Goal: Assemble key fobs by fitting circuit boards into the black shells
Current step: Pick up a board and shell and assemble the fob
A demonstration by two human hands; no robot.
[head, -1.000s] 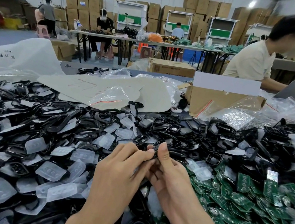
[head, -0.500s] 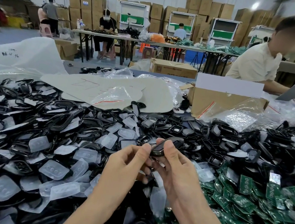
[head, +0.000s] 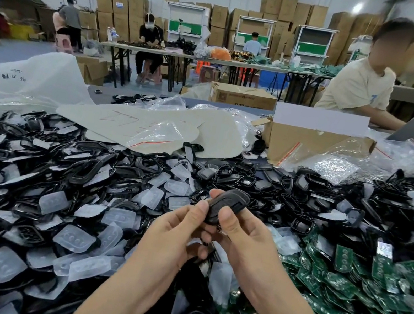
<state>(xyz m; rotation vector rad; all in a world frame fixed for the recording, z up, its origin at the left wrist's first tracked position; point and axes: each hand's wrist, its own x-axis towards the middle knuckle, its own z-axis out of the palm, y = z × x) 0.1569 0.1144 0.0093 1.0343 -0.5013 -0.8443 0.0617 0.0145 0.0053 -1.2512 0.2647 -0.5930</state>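
Note:
A black key fob shell [head: 227, 204] is held up in front of me, tilted, above the piles on the table. My left hand [head: 175, 237] pinches its lower left edge with thumb and fingers. My right hand [head: 243, 241] grips it from the right, thumb on its near face. Its inside is turned away from me. Green circuit boards [head: 343, 286] lie heaped at the right. Loose black shells [head: 290, 196] and clear rubber button pads [head: 75, 238] cover the left and middle.
An open cardboard box [head: 310, 144] with plastic bags stands behind the piles at right. Flat beige sheets [head: 156, 125] and a large white bag [head: 20, 79] lie at the back left. A person sits at the far right; others work at distant tables.
Both hands have lifted the black shell from near the pile and turned it, so its dark outer face now shows between my thumbs.

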